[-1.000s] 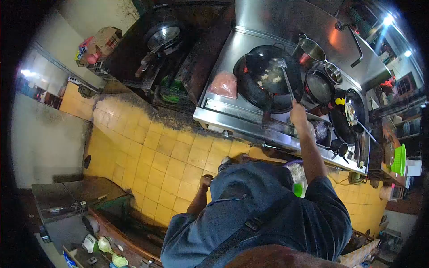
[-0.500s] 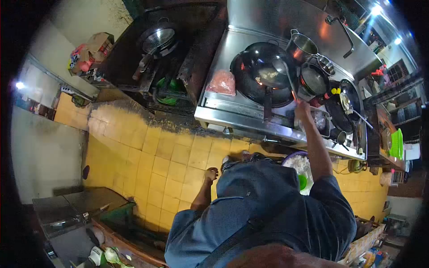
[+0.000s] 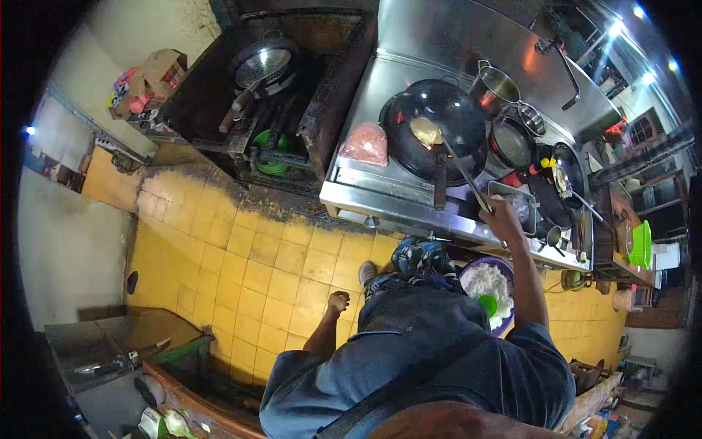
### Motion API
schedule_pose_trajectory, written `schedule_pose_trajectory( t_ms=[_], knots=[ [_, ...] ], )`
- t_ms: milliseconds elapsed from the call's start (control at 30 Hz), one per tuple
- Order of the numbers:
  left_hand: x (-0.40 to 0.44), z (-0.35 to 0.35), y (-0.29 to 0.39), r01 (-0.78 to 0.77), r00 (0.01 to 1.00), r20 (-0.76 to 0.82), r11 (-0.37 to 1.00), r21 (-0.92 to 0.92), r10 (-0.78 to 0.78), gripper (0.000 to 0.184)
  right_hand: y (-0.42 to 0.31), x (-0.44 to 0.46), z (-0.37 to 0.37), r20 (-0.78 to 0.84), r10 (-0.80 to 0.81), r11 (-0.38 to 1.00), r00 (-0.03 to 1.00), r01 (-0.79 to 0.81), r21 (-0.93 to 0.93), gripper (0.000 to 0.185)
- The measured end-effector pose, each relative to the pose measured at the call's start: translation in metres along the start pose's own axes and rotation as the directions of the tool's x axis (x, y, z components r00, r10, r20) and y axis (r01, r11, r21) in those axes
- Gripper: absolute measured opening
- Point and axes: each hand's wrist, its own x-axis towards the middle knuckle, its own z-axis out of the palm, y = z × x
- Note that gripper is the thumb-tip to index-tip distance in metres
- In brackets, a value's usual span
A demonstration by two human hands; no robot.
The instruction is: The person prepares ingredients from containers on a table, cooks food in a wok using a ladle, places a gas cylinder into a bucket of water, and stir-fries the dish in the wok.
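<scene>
My right hand (image 3: 500, 219) is wrapped round the handle of a long metal ladle (image 3: 466, 174), in front of the stove. The ladle's head lies inside a black wok (image 3: 447, 102), beside a pale yellowish clump of food (image 3: 424, 132). The wok sits on a burner, its dark handle pointing toward me. Down at my left side, my left hand (image 3: 338, 301) hangs over the floor with curled fingers; whether it holds anything is too small to tell. A bag of pinkish food (image 3: 365, 144) lies on the steel stove top (image 3: 373, 80) left of the wok.
Pots (image 3: 494, 88) and a pan (image 3: 512, 140) stand right of the wok. A purple basin of white rice (image 3: 504, 322) with a green scoop is below the stove's front edge. Another wok (image 3: 262, 67) is on the dark stove at left. A wooden-edged counter (image 3: 183, 395) is at lower left.
The ladle has moved down and left in the wok, and my right hand has drawn back toward me. The food, spread out before, is gathered in one clump.
</scene>
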Motion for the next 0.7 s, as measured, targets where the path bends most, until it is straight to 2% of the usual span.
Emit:
schedule_pose_trajectory(
  t_ms=[67, 100, 133, 200, 233, 267, 300, 333, 400, 433, 467, 500, 533, 567, 600, 667, 700],
  knots=[
    [0.035, -0.018, -0.055, -0.255, 0.943, 0.132, 0.917, -0.307, 0.307, 0.029, 0.002, -0.003, 0.006, -0.006, 0.045, 0.994, 0.999, -0.046, -0.098, 0.045],
    [0.028, -0.022, -0.045, -0.237, 0.892, 0.265, 0.878, -0.416, 0.366, 0.035, 0.007, -0.001, 0.009, 0.002, -0.08, 0.985, 0.997, 0.079, -0.155, 0.047],
    [0.031, -0.023, -0.044, -0.234, 0.892, 0.269, 0.881, -0.411, 0.362, 0.035, -0.013, 0.001, 0.002, 0.0, -0.072, 0.986, 0.997, 0.072, -0.154, 0.047],
    [0.041, -0.021, -0.038, -0.207, 0.949, 0.193, 0.955, -0.215, 0.249, 0.037, -0.048, 0.008, -0.008, 0.1, 0.139, 0.932, 0.985, -0.096, -0.349, 0.044],
    [0.028, -0.011, -0.011, -0.061, 0.987, 0.136, 0.979, -0.195, 0.088, 0.033, -0.029, 0.017, 0.011, 0.1, 0.152, 0.931, 0.983, -0.108, -0.348, 0.044],
    [0.025, -0.008, 0.002, -0.087, 0.984, 0.141, 0.981, -0.174, 0.112, 0.015, 0.001, 0.031, 0.048, 0.006, 0.173, 0.947, 0.985, -0.165, -0.274, 0.043],
    [0.026, -0.001, 0.017, -0.051, 0.996, 0.069, 0.995, -0.081, 0.057, 0.015, 0.018, 0.041, 0.067, -0.091, 0.193, 0.958, 0.977, -0.208, -0.195, 0.042],
    [0.027, 0.005, 0.029, -0.009, 1.0, -0.013, 1.0, 0.009, 0.009, 0.015, -0.004, 0.037, 0.045, -0.096, 0.194, 0.959, 0.976, -0.209, -0.192, 0.042],
    [0.026, 0.01, 0.048, -0.032, 0.999, -0.027, 0.998, -0.055, 0.031, 0.015, -0.043, 0.03, 0.004, -0.022, 0.274, 0.927, 0.961, -0.271, -0.26, 0.04],
    [0.023, 0.01, 0.052, -0.044, 0.998, -0.038, 0.992, -0.118, 0.04, 0.016, -0.03, 0.032, 0.004, 0.023, 0.297, 0.945, 0.955, -0.29, -0.148, 0.04],
    [0.019, 0.009, 0.056, -0.042, 0.998, -0.04, 0.993, -0.115, 0.037, 0.016, -0.019, 0.029, 0.002, 0.026, 0.298, 0.945, 0.954, -0.292, -0.146, 0.04],
    [0.021, 0.01, 0.06, -0.01, 0.999, -0.036, 0.999, -0.051, 0.008, 0.018, -0.008, 0.024, -0.003, 0.169, 0.319, 0.937, 0.933, -0.337, 0.094, 0.038],
    [0.028, 0.012, 0.057, 0.02, 0.999, -0.033, 1.0, 0.012, -0.02, 0.021, 0.003, 0.021, -0.008, 0.308, 0.298, 0.863, 0.903, -0.393, 0.317, 0.037],
    [0.032, 0.008, 0.053, -0.025, 0.999, 0.043, 0.999, -0.029, 0.026, 0.02, 0.019, 0.018, 0.001, 0.308, 0.3, 0.863, 0.903, -0.395, 0.315, 0.037],
    [0.041, 0.007, 0.049, -0.019, 0.999, 0.045, 0.999, -0.03, 0.021, 0.02, 0.038, 0.016, 0.021, 0.204, 0.25, 0.917, 0.947, -0.299, 0.263, 0.04],
    [0.053, 0.007, 0.046, 0.005, 0.985, 0.165, 0.959, -0.284, 0.044, 0.017, 0.032, 0.014, 0.023, 0.108, 0.188, 0.958, 0.976, -0.207, 0.198, 0.043],
    [0.032, 0.024, 0.07, -0.081, 0.997, -0.015, 0.997, 0.006, 0.081, 0.016, -0.008, 0.016, 0.003, 0.111, 0.193, 0.981, 0.975, -0.19, -0.036, 0.041]
  ],
)
